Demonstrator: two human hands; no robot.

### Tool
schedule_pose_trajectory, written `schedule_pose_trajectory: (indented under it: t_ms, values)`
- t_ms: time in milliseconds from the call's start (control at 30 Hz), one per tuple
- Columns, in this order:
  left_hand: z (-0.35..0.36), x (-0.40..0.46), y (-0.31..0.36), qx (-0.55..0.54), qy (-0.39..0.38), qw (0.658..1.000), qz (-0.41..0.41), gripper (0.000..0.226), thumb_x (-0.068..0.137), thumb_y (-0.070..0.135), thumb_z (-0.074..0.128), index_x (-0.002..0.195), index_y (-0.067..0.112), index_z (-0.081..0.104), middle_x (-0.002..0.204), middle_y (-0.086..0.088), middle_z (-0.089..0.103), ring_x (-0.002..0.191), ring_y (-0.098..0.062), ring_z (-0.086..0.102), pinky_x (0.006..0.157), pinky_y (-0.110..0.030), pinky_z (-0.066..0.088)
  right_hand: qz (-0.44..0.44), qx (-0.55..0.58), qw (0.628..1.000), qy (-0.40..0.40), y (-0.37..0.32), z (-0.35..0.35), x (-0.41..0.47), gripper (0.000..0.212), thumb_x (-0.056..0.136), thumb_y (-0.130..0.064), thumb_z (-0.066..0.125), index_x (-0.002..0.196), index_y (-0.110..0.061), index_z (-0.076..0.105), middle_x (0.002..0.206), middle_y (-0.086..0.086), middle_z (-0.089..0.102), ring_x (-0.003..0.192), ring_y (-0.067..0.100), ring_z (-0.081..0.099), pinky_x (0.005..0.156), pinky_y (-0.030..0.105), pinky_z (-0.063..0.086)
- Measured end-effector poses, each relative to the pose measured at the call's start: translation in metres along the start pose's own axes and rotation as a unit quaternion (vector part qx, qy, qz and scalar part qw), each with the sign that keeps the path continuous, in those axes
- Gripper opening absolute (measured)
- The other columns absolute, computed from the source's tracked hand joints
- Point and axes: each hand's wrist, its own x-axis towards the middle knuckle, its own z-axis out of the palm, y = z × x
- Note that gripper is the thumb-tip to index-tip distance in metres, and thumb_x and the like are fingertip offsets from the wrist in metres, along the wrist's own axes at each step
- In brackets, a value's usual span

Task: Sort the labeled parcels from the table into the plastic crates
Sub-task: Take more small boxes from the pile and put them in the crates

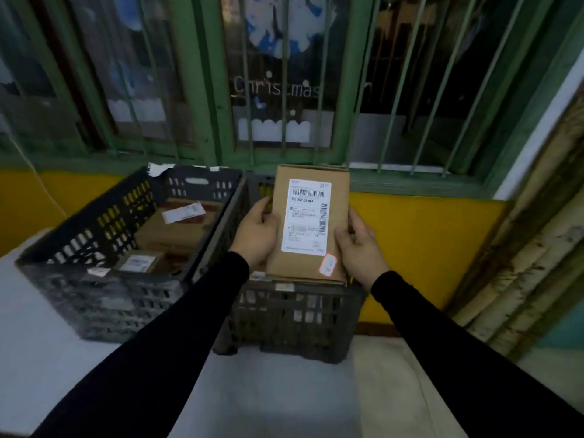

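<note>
Now, held parcel: a cardboard parcel point(308, 222) sits between both hands, above the right crate point(294, 314), its white label point(309, 216) facing the camera.
Left hand: the left hand point(257, 235) grips the parcel's left edge, thumb on the front face, fingers curled behind.
Right hand: the right hand point(360, 248) grips the lower right edge, thumb on the front near a small pink sticker point(328, 264); the fingers behind are hidden.
Long axis: it runs away from the hands, bottom end near the wrists, top end tilted toward the barred window point(284, 74).
Nearer hand: both are equally engaged; neither leads.
Way down: the right crate's opening lies directly beneath the hands, so lowering looks like the move called for.
Edges: the crate's near rim lies just under the parcel's bottom end; the wall it shares with the left crate point(104, 263) is just left of the left hand.
Room: flat items already lie in the right crate under the parcel; how much depth remains cannot be told.
Left crate: it holds other labeled parcels point(177, 229), well left of the hands.
Desk: the pale desk point(278, 396) carries both crates, nearer than the hands.
</note>
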Motion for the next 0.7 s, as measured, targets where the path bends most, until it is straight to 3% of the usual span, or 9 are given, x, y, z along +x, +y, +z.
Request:
schedule_pose_trajectory:
  t_ms: [100, 167, 233, 333, 433, 500, 600, 633, 700]
  values:
    - [-0.006, 0.051, -0.020, 0.034, -0.063, 0.997, -0.033, 0.037, 0.104, 0.018, 0.042, 0.140, 0.021, 0.044, 0.126, -0.001, 0.062, 0.090, -0.013, 0.061, 0.077, -0.029, 0.048, 0.024, -0.024, 0.999, -0.009, 0.013, 0.022, 0.037, 0.047, 0.098, -0.038, 0.044, 0.144, -0.045, 0.036, 0.140, 0.002, 0.049, 0.122, 0.023, 0.053, 0.104, 0.045, 0.047]
    - [-0.008, 0.078, -0.037, 0.079, -0.097, 0.990, -0.063, 0.022, 0.103, 0.016, 0.041, 0.122, 0.022, 0.051, 0.108, -0.004, 0.062, 0.081, -0.017, 0.059, 0.069, -0.029, 0.045, 0.076, -0.046, 0.996, -0.025, 0.026, 0.037, 0.059, 0.044, 0.102, -0.030, 0.043, 0.145, -0.032, 0.039, 0.138, 0.004, 0.055, 0.119, 0.023, 0.056, 0.103, 0.045, 0.047]
    - [-0.006, 0.097, -0.055, 0.116, -0.131, 0.980, -0.092, 0.016, 0.103, 0.012, 0.040, 0.104, 0.023, 0.052, 0.091, -0.001, 0.056, 0.074, -0.016, 0.054, 0.066, -0.029, 0.046, 0.142, -0.088, 0.984, -0.055, 0.039, 0.049, 0.073, 0.043, 0.102, -0.036, 0.041, 0.144, -0.030, 0.039, 0.141, 0.006, 0.052, 0.121, 0.027, 0.054, 0.105, 0.047, 0.045]
    - [0.000, 0.118, -0.088, 0.182, -0.157, 0.957, -0.159, 0.016, 0.104, 0.014, 0.038, 0.107, 0.009, 0.053, 0.083, -0.003, 0.057, 0.069, -0.020, 0.053, 0.065, -0.030, 0.050, 0.233, -0.118, 0.960, -0.103, 0.058, 0.068, 0.094, 0.044, 0.101, -0.043, 0.042, 0.139, -0.021, 0.044, 0.140, 0.010, 0.052, 0.121, 0.031, 0.054, 0.101, 0.042, 0.047]
    - [0.008, 0.134, -0.118, 0.199, -0.208, 0.931, -0.224, 0.019, 0.103, 0.011, 0.038, 0.098, 0.005, 0.055, 0.095, -0.009, 0.064, 0.085, -0.029, 0.062, 0.078, -0.038, 0.056, 0.305, -0.131, 0.923, -0.193, 0.066, 0.080, 0.111, 0.035, 0.104, -0.036, 0.041, 0.119, -0.010, 0.059, 0.123, 0.011, 0.062, 0.109, 0.029, 0.061, 0.085, 0.034, 0.053]
    - [0.016, 0.138, -0.135, 0.169, -0.245, 0.905, -0.303, 0.017, 0.103, 0.011, 0.042, 0.101, 0.007, 0.059, 0.100, -0.008, 0.062, 0.095, -0.032, 0.062, 0.083, -0.039, 0.054, 0.340, -0.126, 0.899, -0.246, 0.076, 0.084, 0.124, 0.034, 0.104, -0.035, 0.045, 0.120, -0.009, 0.061, 0.121, 0.012, 0.065, 0.105, 0.030, 0.064, 0.088, 0.041, 0.055]
    - [0.030, 0.143, -0.160, 0.159, -0.295, 0.846, -0.416, 0.026, 0.097, 0.020, 0.058, 0.117, 0.004, 0.059, 0.126, -0.018, 0.060, 0.113, -0.034, 0.059, 0.095, -0.042, 0.052, 0.369, -0.203, 0.860, -0.287, 0.081, 0.082, 0.131, 0.032, 0.101, -0.034, 0.051, 0.123, -0.011, 0.058, 0.119, 0.011, 0.063, 0.097, 0.026, 0.063, 0.076, 0.035, 0.055]
    - [0.035, 0.145, -0.166, 0.166, -0.310, 0.830, -0.432, 0.029, 0.096, 0.021, 0.060, 0.120, 0.004, 0.058, 0.128, -0.017, 0.058, 0.115, -0.032, 0.058, 0.097, -0.039, 0.051, 0.377, -0.234, 0.845, -0.298, 0.086, 0.082, 0.135, 0.035, 0.101, -0.031, 0.051, 0.129, -0.011, 0.056, 0.125, 0.012, 0.061, 0.106, 0.027, 0.063, 0.084, 0.036, 0.056]
    - [0.047, 0.149, -0.171, 0.195, -0.339, 0.807, -0.442, 0.020, 0.095, 0.020, 0.060, 0.110, 0.007, 0.061, 0.112, -0.012, 0.059, 0.098, -0.024, 0.058, 0.093, -0.033, 0.049, 0.366, -0.281, 0.818, -0.343, 0.083, 0.083, 0.133, 0.038, 0.104, -0.024, 0.045, 0.138, -0.008, 0.050, 0.138, 0.015, 0.054, 0.124, 0.030, 0.055, 0.103, 0.038, 0.047]
